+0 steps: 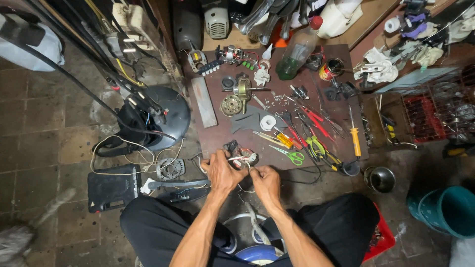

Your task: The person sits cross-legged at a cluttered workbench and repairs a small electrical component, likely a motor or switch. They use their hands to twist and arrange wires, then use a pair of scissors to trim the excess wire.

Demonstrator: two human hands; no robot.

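- Gripping a small motor winding with left hand, fingers curled round its near side; wires trail off it.
- Right hand clenched just beside, pinching a thin wire that runs up to the winding (exact pinch point hidden by knuckles).
- Winding sits at near edge of brown board, low on the floor, between both hands and the tools.
- Green-handled scissors just right of the winding, touching nothing held.
- Yellow screwdriver and red-handled pliers further right on the same board, well apart from the hands.
- Roll of white tape mid-board, beyond the winding.
- Brass-coloured motor part and green plastic bottle at far end.
- Black fan base with loose cables on tiles to the left; black case near left knee.
- Teal bucket and steel bowl off to the right.
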